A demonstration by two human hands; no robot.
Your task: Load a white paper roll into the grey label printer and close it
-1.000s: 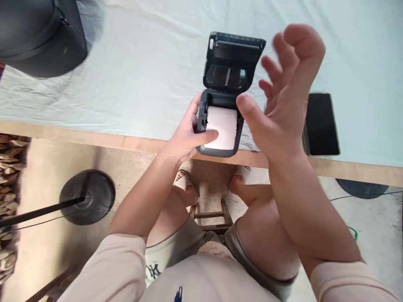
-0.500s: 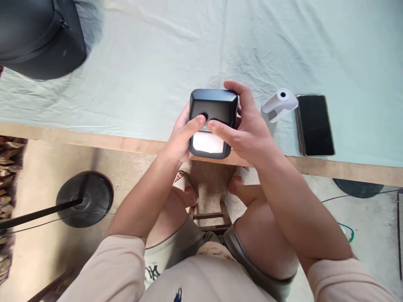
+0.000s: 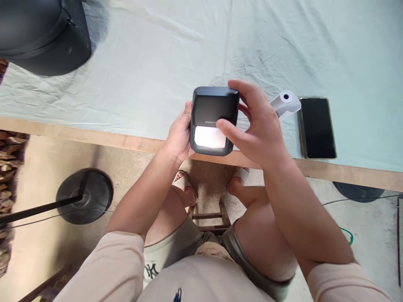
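A black label printer [image 3: 215, 107] with "NIIMBOT" lettering and a bright white panel at its lower front is held up over the table's front edge. My left hand [image 3: 180, 134] grips its left side, with the fingers hidden behind it. My right hand [image 3: 256, 121] spans its right side, fingers bent, the index finger at the top right corner and the thumb on the front beside the lettering. Just beyond my right hand lies a white paper roll [image 3: 286, 103], partly covered by that hand. A dark-screened smartphone [image 3: 317, 128] lies to the roll's right.
A pale green cloth [image 3: 151, 63] covers the table, whose wooden edge [image 3: 126, 141] runs across my front. At the far left stands a black bag-like object [image 3: 47, 37]. Below are a round black stand base [image 3: 85, 196], a wooden stool [image 3: 208, 216] and stacked firewood [image 3: 11, 167].
My left thumb has left the printer's front and moved to its left side. My right hand has shifted slightly right, its thumb off the middle, so the lettering shows.
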